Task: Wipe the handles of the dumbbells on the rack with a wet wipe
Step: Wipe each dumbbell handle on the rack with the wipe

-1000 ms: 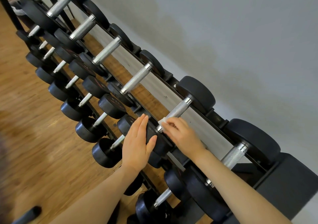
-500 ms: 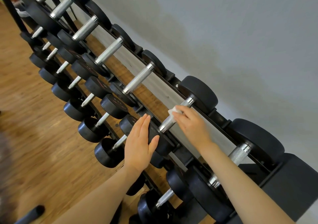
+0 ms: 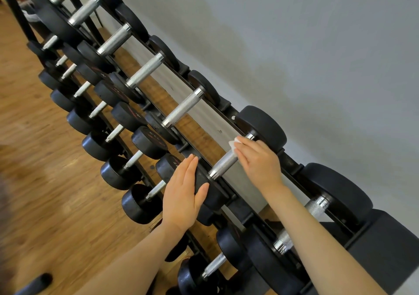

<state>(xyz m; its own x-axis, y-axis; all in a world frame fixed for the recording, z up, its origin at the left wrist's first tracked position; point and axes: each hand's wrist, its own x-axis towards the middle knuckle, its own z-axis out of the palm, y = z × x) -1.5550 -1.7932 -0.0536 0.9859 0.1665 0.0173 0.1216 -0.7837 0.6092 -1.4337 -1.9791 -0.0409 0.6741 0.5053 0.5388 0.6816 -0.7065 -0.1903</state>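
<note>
Slid up the knurled silver dumbbell handle (image 3: 224, 162) toward its far black head: white wet wipe (image 3: 233, 144) under right hand (image 3: 258, 163), fingers curled, pressing it down. Handle axis runs diagonally away; lower stretch lies back toward left hand (image 3: 183, 195), flat-open on near head. Wipe mostly hidden.

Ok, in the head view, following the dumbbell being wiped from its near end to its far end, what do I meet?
Left hand flat on the near black weight head → bare knurled handle → right hand pressing the white wet wipe onto the handle → far weight head → grey wall.
</note>
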